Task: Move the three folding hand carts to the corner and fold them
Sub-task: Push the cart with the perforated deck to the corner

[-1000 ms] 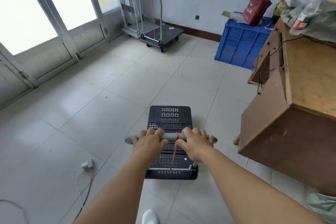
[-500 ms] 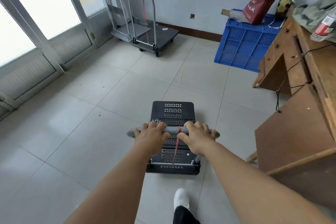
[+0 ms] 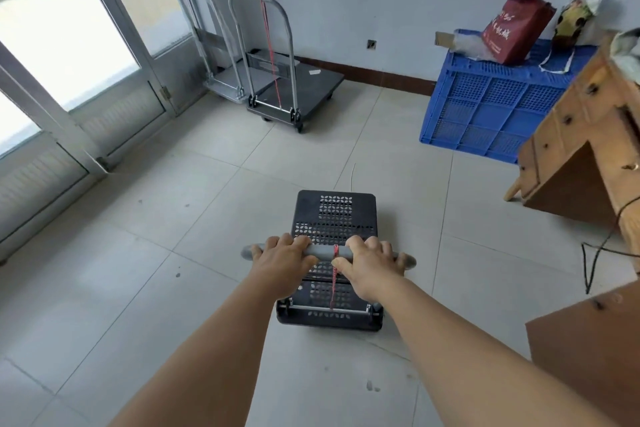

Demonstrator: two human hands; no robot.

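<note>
A small black perforated hand cart (image 3: 334, 218) stands on the tiled floor in front of me. My left hand (image 3: 280, 262) and my right hand (image 3: 369, 265) both grip its grey handle bar (image 3: 323, 251), either side of a red cord tied to it. Two larger carts stand in the far corner with handles upright: a dark one (image 3: 311, 87) with a red cord, and a silver one (image 3: 225, 80) behind it by the glass door.
A blue plastic crate (image 3: 491, 107) holding a red bag (image 3: 516, 31) sits against the back wall on the right. Wooden furniture (image 3: 571, 166) with a dangling black cable stands close on my right. Glass doors (image 3: 86, 45) line the left.
I have pushed the black cart forward across the floor. The corner carts and the blue crate now appear nearer, and the wooden furniture has slid further to my right.
</note>
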